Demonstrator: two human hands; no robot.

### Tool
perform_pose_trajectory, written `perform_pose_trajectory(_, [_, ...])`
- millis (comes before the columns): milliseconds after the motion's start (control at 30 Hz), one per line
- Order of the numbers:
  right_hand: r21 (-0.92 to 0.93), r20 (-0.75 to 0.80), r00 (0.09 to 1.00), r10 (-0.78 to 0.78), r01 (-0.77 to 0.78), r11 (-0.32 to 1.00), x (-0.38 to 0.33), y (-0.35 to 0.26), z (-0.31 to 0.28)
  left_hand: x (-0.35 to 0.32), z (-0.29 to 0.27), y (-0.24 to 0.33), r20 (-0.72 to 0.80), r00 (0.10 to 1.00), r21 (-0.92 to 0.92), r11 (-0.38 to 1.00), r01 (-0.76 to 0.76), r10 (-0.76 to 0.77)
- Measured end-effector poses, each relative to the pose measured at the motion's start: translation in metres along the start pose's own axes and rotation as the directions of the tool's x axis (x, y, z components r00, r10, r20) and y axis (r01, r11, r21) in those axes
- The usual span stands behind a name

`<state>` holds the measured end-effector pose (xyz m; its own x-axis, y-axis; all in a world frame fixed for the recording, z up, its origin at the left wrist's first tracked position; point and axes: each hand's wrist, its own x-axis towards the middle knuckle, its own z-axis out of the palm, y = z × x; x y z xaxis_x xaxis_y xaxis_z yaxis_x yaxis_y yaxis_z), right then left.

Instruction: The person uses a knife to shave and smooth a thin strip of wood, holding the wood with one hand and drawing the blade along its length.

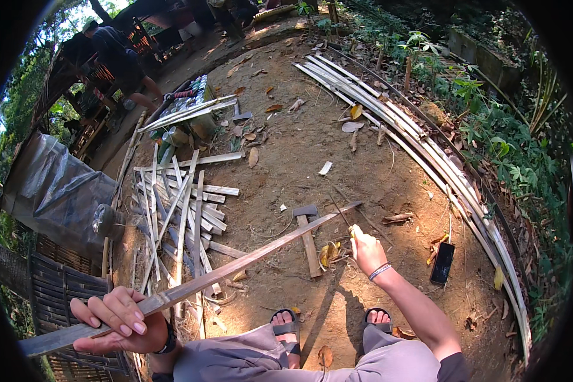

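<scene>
My left hand (124,318) is closed round the near end of a long brown bamboo strip (235,267), which runs up to the right across the view. In my right hand (367,253) is a knife with a thin dark blade (339,209); its fist covers most of the handle. Blade and strip cross or nearly meet close to the strip's far end; whether they touch I cannot tell. Under the strip lies a hatchet (309,247) with a wooden handle and a dark head.
Split bamboo pieces (184,204) lie piled at left. Long pale bamboo strips (420,137) curve along the right side. A black phone (442,263) rests on the soil right of my arm. Farther off are another hammer-like tool (239,113) and a standing person (118,57).
</scene>
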<state>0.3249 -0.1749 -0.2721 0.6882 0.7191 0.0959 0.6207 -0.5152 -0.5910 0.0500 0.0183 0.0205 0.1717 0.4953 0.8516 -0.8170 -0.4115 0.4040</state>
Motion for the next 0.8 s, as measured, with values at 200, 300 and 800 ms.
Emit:
perform_pose_trajectory(200, [0.106, -0.077, 0.979, -0.186, 0.194, 0.975, -0.028, -0.078, -0.009, 0.004, -0.028, 0.006, 0.047, 0.998, 0.013, 0.999, 0.041, -0.042])
perform_pose_trajectory(300, [0.057, -0.108, 0.992, -0.066, 0.072, 0.996, -0.006, -0.029, 0.021, 0.007, -0.037, -0.002, 0.025, 0.998, -0.041, 0.997, 0.059, -0.058])
perform_pose_trajectory(800, [-0.066, 0.007, 0.997, 0.075, -0.074, 0.995, 0.022, 0.034, 0.041, 0.009, -0.040, 0.001, 0.075, 0.992, -0.099, 0.989, 0.107, -0.100])
